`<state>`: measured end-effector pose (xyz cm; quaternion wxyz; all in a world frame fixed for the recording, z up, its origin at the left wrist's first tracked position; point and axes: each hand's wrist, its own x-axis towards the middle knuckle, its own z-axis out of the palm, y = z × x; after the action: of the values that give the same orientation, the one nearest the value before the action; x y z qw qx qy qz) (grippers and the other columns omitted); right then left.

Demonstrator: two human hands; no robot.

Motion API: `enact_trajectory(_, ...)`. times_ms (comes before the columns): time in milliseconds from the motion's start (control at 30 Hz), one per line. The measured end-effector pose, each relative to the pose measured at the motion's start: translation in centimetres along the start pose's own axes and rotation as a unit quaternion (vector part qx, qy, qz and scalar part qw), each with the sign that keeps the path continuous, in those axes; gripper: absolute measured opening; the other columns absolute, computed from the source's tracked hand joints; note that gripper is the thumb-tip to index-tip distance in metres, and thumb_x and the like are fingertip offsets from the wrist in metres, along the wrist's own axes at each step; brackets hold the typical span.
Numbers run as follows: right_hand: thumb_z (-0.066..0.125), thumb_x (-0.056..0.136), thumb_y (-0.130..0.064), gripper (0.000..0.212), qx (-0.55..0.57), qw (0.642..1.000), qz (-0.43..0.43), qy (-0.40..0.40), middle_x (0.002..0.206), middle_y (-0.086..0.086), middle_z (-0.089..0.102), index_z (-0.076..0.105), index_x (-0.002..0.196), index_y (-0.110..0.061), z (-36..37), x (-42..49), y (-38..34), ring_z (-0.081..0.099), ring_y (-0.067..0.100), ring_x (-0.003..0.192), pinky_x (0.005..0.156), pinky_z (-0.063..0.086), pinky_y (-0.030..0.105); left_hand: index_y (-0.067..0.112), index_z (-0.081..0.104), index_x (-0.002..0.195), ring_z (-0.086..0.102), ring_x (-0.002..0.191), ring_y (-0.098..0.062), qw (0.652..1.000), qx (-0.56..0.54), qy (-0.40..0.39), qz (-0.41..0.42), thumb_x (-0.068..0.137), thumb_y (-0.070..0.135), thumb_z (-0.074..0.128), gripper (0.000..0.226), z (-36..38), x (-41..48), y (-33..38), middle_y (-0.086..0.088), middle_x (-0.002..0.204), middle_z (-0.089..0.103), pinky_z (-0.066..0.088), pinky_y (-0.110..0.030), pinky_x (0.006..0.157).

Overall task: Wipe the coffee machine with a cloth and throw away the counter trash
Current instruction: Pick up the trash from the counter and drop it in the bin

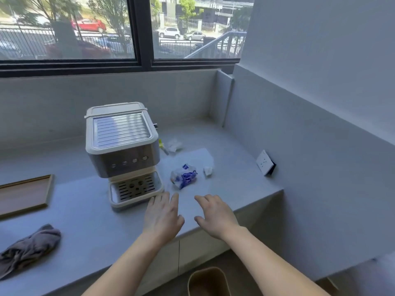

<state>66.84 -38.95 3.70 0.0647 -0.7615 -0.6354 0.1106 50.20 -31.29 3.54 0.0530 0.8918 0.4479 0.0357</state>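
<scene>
— Grey stone counter point(224, 146) fills most of the view, running under a window point(136, 28) at the far side and meeting a wall on the right. What stands on it?

— Biggest is the coffee machine point(123, 150), cream and brushed metal, left of centre, with its drip tray point(134, 190) facing the near edge. Far left lies a wooden tray point(23, 194), partly cut off by the frame.

— And the cloth?

— A grey cloth point(27, 248) sits crumpled at the near left, well apart from the machine and from both hands.

— Where are the hands?

— Both reach over the near edge of the counter, palms down, fingers spread loosely, holding nothing. The left hand point(163, 216) is just beside the drip tray's right corner; the right hand point(215, 216) is near it, to the right.

— The trash?

— A crumpled blue-and-white wrapper point(184, 176) lies just beyond the hands, right of the machine. A small white paper scrap point(208, 170) is near it on the right. Farther back, beside the machine's right flank, lies a wad of white tissue point(174, 145) with a small yellow-and-white item point(162, 146), too small to identify.

— Anything below?

— A tan bin point(208, 282) stands on the floor under the counter edge, between the forearms. A white wall socket point(265, 162) sits on the right wall.
</scene>
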Motion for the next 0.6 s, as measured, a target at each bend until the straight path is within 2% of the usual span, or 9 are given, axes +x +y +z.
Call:
enact_trajectory(200,0.057,0.093,-0.033,0.054,0.048,0.998,0.043,0.016,0.134,0.004,0.053,0.041,0.144,-0.021,-0.4,4.5,3.2,0.045,0.025,0.123,0.098,0.044,0.037,0.018,0.048,0.120,0.053,0.104,-0.027,0.999,-0.007,-0.011,0.029,0.085,0.037,0.048,0.040,0.7,4.5,0.8,-0.004,0.110,0.055,0.043,-0.037,0.083)
enact_trajectory(333,0.057,0.093,-0.028,0.048,0.055,0.994,0.094,0.023,0.133,0.007,0.054,0.048,0.139,-0.018,-0.7,9.1,4.9,0.049,0.029,0.120,0.096,0.045,0.039,0.019,0.049,0.114,0.051,0.099,-0.027,0.999,-0.033,-0.014,0.028,0.085,0.033,0.050,0.032,1.7,8.8,0.5,-0.004,0.109,0.055,0.043,-0.036,0.077)
enact_trajectory(433,0.059,0.091,-0.025,0.042,0.057,0.990,0.130,0.021,0.131,0.009,0.054,0.053,0.132,-0.016,-0.8,12.6,6.3,0.053,0.032,0.117,0.093,0.045,0.038,0.018,0.049,0.118,0.048,0.107,-0.027,0.998,-0.036,-0.025,0.035,0.085,0.030,0.051,0.035,2.8,12.3,0.2,-0.004,0.112,0.052,0.042,-0.035,0.077)
enact_trajectory(500,0.058,0.091,-0.022,0.038,0.047,0.988,0.146,0.012,0.125,0.010,0.055,0.055,0.128,-0.014,-0.7,14.6,7.2,0.054,0.033,0.114,0.088,0.046,0.038,0.018,0.045,0.127,0.042,0.119,-0.030,0.998,-0.033,-0.038,0.033,0.086,0.028,0.051,0.042,3.6,14.6,-0.1,-0.007,0.121,0.048,0.044,-0.036,0.083)
enact_trajectory(600,0.054,0.092,-0.018,0.036,0.039,0.987,0.157,0.002,0.128,0.011,0.053,0.055,0.127,-0.014,0.0,17.1,8.3,0.052,0.034,0.114,0.087,0.048,0.038,0.020,0.035,0.140,0.025,0.138,-0.040,0.995,-0.033,-0.090,0.011,0.089,0.033,0.054,0.055,4.8,17.2,-0.6,-0.011,0.140,0.037,0.045,-0.042,0.095)
